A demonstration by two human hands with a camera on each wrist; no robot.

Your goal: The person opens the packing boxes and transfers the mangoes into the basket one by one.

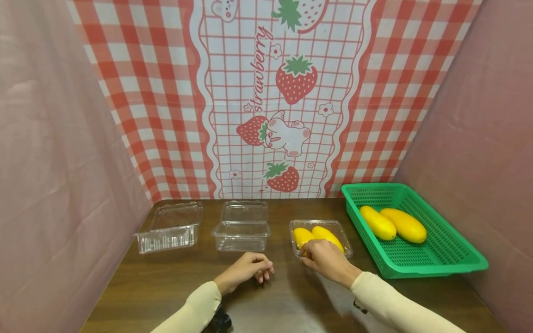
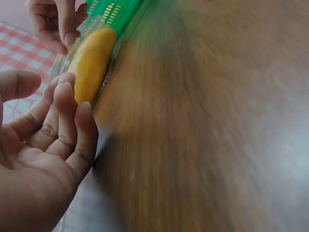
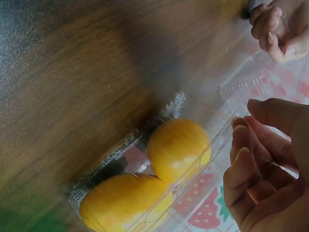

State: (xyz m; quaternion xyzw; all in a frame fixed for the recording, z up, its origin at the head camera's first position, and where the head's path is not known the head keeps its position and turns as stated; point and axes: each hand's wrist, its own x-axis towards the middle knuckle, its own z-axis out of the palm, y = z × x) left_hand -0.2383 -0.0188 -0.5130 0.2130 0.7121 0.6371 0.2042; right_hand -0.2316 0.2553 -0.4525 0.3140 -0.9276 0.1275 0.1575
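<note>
Two yellow mangoes [image 1: 326,237] lie side by side in a clear plastic box [image 1: 293,245] in front of me. My right hand [image 1: 326,260] is over the box's near side, fingers curled. In the right wrist view, the thumb and fingertips [image 3: 240,126] are right at the box's rim; I cannot tell whether they pinch it. Left of the box, my left hand [image 1: 249,272] hovers over the table with loosely bent fingers and holds nothing. The left wrist view shows its palm, with one mango [image 2: 91,60] beyond the fingertips.
A green basket [image 1: 437,269] with two larger mangoes [image 1: 403,225] stands on the right. Two clear boxes with raised lids, one in the middle [image 1: 242,241] and one at the left [image 1: 167,239], stand on the brown table [image 1: 283,305]. A strawberry-patterned cloth [image 1: 250,157] hangs behind.
</note>
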